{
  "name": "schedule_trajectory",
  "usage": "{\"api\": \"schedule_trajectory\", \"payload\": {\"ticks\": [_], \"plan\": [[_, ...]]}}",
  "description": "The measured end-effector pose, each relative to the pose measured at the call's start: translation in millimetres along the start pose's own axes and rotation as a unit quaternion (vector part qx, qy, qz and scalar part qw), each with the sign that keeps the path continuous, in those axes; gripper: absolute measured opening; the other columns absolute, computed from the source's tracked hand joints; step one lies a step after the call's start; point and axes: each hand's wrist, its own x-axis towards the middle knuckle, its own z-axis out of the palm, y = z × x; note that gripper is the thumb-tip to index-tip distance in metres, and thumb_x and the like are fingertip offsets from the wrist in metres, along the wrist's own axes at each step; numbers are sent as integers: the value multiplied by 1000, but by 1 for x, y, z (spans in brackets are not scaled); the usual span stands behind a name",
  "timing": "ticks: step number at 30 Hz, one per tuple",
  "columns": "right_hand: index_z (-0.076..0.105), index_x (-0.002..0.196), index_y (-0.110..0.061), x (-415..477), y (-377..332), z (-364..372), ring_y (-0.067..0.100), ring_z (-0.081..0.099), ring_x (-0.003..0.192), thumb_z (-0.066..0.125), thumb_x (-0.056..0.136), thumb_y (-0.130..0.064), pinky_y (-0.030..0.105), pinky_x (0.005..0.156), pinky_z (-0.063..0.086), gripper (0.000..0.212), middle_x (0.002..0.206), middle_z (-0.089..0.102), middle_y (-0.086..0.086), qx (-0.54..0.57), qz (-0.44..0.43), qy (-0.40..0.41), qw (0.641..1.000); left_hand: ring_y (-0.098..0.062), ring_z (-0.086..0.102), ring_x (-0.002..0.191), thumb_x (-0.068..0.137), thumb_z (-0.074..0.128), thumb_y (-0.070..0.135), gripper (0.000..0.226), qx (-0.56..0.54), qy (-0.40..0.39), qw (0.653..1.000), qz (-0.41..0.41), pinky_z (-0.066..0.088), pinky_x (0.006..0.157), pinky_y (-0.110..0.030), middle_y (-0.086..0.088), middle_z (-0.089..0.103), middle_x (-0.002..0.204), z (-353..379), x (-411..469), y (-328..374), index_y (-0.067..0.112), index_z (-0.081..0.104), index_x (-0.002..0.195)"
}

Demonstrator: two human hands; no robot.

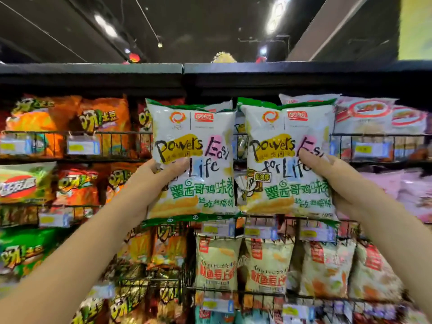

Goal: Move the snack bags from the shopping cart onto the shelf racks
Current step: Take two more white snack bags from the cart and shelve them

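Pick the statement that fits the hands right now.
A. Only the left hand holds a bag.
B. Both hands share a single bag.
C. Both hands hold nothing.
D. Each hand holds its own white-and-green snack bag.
D: the left hand grips the left bag and the right hand grips the right bag, held up side by side in front of the wire racks.

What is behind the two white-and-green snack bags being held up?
Behind the left bag and right bag, slivers of a wire rack and more bags show in the gap between them. Whatever sits directly behind is covered.
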Motion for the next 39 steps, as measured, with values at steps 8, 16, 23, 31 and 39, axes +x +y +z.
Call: {"api": "schedule_trajectory", "payload": {"ticks": [8,16,23,31,39], "plan": [[27,160,-23,76,1,-13,7,43,130,72,79,-61,29,100,33,100,155,42,-8,-3,-74,14,997,-16,22,34,68,66,78,85,-6,2,998,62,27,33,-21,-2,31,44,11,81,0,12,56,121],[59,136,-29,143,-10,-25,18,70,115,83,69,-64,40,97,55,80,120,75,-8,-7,-125,12,992,-49,63,102,81,68,62,63,-16,33,988,151,49,86,-68,-9,72,101,41,130,22,29,57,133],[55,142,-33,171,-20,-20,11,63,125,79,71,-71,43,110,45,84,133,68,-13,-35,-156,5,987,-21,74,109,82,78,52,50,-103,-55,971,208,55,100,-50,5,77,119,38,175,23,33,67,127],[63,133,-29,178,-36,-14,16,73,109,71,89,-55,39,92,57,52,119,76,-7,-26,-183,44,982,-25,73,113,90,75,44,50,-157,-73,947,269,55,100,-54,2,75,124,30,219,43,27,60,135],[69,123,-33,178,-30,-6,17,74,107,64,92,-52,35,82,61,36,115,77,-8,-22,-165,45,985,-21,65,127,83,81,52,76,-163,-51,922,348,48,109,-53,4,68,135,31,266,53,26,46,146]]}}
